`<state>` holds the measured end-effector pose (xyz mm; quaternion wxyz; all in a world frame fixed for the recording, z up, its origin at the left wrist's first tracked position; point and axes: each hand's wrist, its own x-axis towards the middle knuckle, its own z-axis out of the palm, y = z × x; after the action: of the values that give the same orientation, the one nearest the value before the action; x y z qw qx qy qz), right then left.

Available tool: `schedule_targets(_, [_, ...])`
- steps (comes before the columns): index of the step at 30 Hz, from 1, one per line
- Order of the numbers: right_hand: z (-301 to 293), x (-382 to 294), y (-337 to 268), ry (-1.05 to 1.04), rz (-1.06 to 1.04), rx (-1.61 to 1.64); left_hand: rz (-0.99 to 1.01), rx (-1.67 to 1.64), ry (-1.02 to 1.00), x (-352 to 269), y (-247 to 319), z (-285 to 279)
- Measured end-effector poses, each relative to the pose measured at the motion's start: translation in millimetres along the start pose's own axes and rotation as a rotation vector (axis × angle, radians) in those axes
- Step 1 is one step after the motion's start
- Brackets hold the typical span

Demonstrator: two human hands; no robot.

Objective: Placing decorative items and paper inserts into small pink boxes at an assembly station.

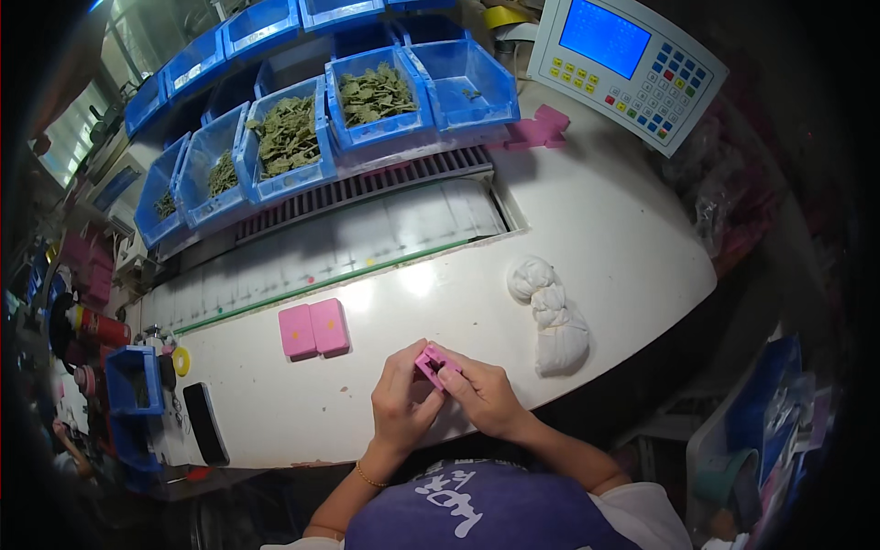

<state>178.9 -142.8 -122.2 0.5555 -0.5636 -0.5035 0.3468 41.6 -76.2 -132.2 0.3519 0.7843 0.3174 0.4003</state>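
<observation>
Close to the table's front edge, my left hand (399,402) and my right hand (485,395) together hold a small pink mould (430,364), probably rubber. A dark gap shows in the middle of it, and my right thumb presses on its near side. Two pink blocks (314,328) of similar material lie side by side on the white table (261,392), up and left of my hands. Each has a small yellowish mark on top. To the right rests a knotted white cloth bag (553,316), apart from both hands.
Blue plastic bins (289,141) with dull green pieces stand behind a light inset strip (344,240) edged in green. A control panel (629,69) is at upper right, near more pink pieces (540,128). At left lie a phone (205,423) and a yellow tape roll (181,361).
</observation>
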Motion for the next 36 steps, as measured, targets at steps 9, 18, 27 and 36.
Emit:
schedule_targets(9, [-6.3, -1.7, 11.2, 0.039, 0.21, 0.066, -0.035, -0.045, 0.005, -6.9, -0.7, 4.4])
schedule_targets(18, [-15.5, 14.1, 16.7, 0.155, 0.452, 0.951, -0.053, -0.37, 0.047, -9.7, -7.0, -1.1])
schedule_targets(27, [11.8, -28.6, -10.4, -0.082, 0.292, 0.655, -0.393, -1.381, 0.176, 22.2, 0.0, -5.8])
schedule_targets(36, [-32.7, 21.8, -39.2, -0.03, -0.076, -0.171, -0.845, -0.905, -0.055, 18.2, 14.2, -23.9])
